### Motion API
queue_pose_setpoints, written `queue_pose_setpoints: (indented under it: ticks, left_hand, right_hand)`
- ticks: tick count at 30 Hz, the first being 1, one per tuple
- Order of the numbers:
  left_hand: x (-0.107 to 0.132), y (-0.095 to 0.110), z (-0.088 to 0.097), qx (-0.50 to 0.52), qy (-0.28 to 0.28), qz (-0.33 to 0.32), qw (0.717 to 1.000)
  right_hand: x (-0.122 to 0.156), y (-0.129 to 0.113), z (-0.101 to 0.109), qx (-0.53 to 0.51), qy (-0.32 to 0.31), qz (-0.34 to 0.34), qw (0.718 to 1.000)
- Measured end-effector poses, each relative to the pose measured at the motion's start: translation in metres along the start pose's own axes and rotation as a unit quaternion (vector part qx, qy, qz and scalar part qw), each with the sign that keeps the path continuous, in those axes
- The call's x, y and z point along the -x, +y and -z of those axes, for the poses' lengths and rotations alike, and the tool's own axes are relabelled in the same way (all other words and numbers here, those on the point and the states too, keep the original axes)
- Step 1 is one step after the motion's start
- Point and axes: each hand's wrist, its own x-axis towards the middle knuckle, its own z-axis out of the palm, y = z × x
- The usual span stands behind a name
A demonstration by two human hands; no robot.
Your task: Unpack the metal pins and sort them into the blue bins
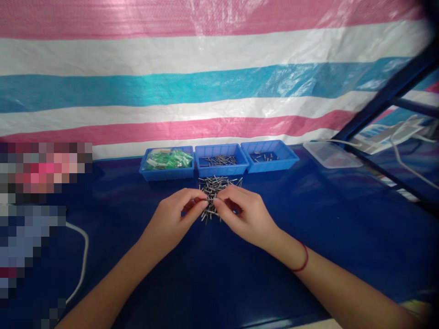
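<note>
Over a loose pile of thin metal pins [216, 183], my two hands meet with their fingertips close together. One slim metal pin [210, 199] is pinched between them, spanning from one hand to the other. My left hand [175, 214] grips its left end with thumb and forefinger. At the other end, the thumb and forefinger of my right hand [249, 214] are closed on it. The fingers hide part of the pin and some of the pile. Its exact kind is too small to make out.
Three blue bins stand behind the pile: a left bin [168, 174] with green packets, a middle bin [222, 170] and a right bin [274, 165] with small metal pieces. A clear plastic lid [331, 154], a dark metal frame [387, 96] and a white cable [84, 256] flank them.
</note>
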Motion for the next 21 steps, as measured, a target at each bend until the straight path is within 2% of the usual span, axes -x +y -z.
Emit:
queue_pose_setpoints:
  ticks: [2, 4, 6, 8, 10, 12, 14, 18, 21]
  left_hand:
    - [0.0, 0.0, 0.0, 0.008, 0.012, 0.016, 1.0]
    - [0.0, 0.0, 0.001, 0.002, 0.019, 0.027, 0.999]
    - [-0.001, -0.001, 0.003, -0.029, 0.002, 0.027, 0.999]
    - [-0.002, -0.004, 0.005, -0.075, -0.028, 0.011, 0.997]
    - [-0.003, -0.009, 0.005, -0.129, -0.06, -0.009, 0.99]
    - [-0.002, -0.014, 0.003, -0.182, -0.086, -0.02, 0.979]
    - [-0.002, -0.019, 0.0, -0.222, -0.105, -0.022, 0.969]
    - [-0.002, -0.02, -0.003, -0.234, -0.119, -0.026, 0.965]
    - [-0.003, -0.018, -0.004, -0.221, -0.124, -0.021, 0.967]
  right_hand:
    - [-0.005, 0.006, 0.003, -0.053, 0.023, -0.073, 0.996]
    - [-0.011, 0.017, 0.008, -0.119, 0.091, -0.152, 0.977]
    - [-0.019, 0.031, 0.018, -0.177, 0.189, -0.216, 0.941]
    - [-0.026, 0.046, 0.03, -0.237, 0.281, -0.262, 0.892]
    - [-0.031, 0.058, 0.042, -0.281, 0.324, -0.313, 0.847]
    - [-0.034, 0.066, 0.05, -0.299, 0.336, -0.345, 0.824]
    - [-0.034, 0.069, 0.052, -0.307, 0.33, -0.359, 0.817]
    - [-0.032, 0.059, 0.041, -0.32, 0.285, -0.356, 0.831]
    - [-0.028, 0.049, 0.029, -0.32, 0.229, -0.342, 0.853]
